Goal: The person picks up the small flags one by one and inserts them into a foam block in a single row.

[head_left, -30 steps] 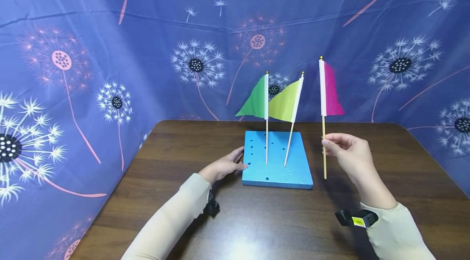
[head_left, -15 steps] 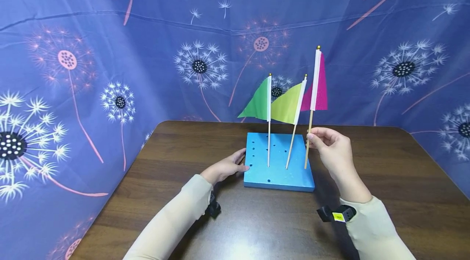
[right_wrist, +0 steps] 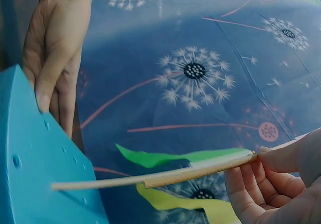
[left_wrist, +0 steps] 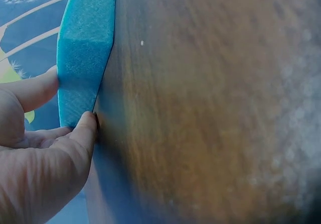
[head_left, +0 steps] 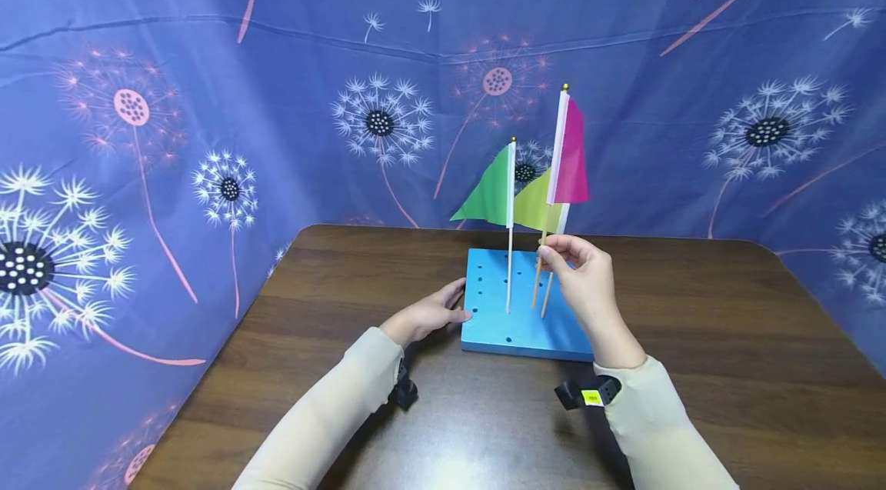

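My right hand (head_left: 581, 278) pinches the wooden stick of a magenta flag (head_left: 572, 155) between thumb and fingertips. The flag is held over a blue board (head_left: 484, 330) with small holes, slightly tilted, in front of the yellow-green flag (head_left: 530, 202). In the right wrist view the held stick's lower end (right_wrist: 150, 183) hangs free, apart from the board. A green flag (head_left: 490, 194) stands upright in the board; the yellow-green one leans right. My left hand (head_left: 422, 318) grips the board's left edge, thumb on the top face and fingers along the side, as the left wrist view also shows.
The board lies on a dark brown wooden table (head_left: 332, 305). Behind it hangs a blue cloth (head_left: 291, 121) with dandelion prints. Several open holes show along the board's left side, and one (head_left: 508, 340) lies near its front edge.
My right hand has carried the magenta flag leftward, from beside the board to above it, partly covering the yellow-green flag. My left hand has stayed on the board's edge.
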A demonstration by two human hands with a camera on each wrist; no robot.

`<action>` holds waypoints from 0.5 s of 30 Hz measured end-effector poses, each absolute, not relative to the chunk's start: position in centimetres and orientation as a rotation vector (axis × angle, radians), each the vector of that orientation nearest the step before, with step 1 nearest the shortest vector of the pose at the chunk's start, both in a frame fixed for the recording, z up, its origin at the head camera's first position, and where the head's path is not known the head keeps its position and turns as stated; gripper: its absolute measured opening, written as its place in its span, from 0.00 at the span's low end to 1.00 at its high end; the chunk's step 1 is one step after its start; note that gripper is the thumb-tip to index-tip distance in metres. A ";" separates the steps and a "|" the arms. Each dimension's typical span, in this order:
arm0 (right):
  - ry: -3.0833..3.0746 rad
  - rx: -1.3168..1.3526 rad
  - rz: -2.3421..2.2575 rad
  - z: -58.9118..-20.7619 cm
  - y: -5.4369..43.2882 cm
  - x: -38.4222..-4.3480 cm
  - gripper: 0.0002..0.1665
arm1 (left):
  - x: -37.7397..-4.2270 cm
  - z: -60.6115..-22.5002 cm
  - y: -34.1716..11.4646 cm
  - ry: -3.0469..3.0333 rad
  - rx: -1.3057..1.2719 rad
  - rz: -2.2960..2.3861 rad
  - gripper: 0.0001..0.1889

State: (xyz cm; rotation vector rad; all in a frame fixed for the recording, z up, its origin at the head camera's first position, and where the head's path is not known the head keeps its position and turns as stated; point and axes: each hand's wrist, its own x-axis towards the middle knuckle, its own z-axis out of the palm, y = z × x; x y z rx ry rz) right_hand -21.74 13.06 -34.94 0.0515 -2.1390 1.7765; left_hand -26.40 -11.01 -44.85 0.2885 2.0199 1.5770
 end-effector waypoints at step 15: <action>-2.069 0.203 1.847 -36.3 9.9 -23.6 0.12 | -26.3 -44.7 -10.8 2.046 0.265 1.570 0.41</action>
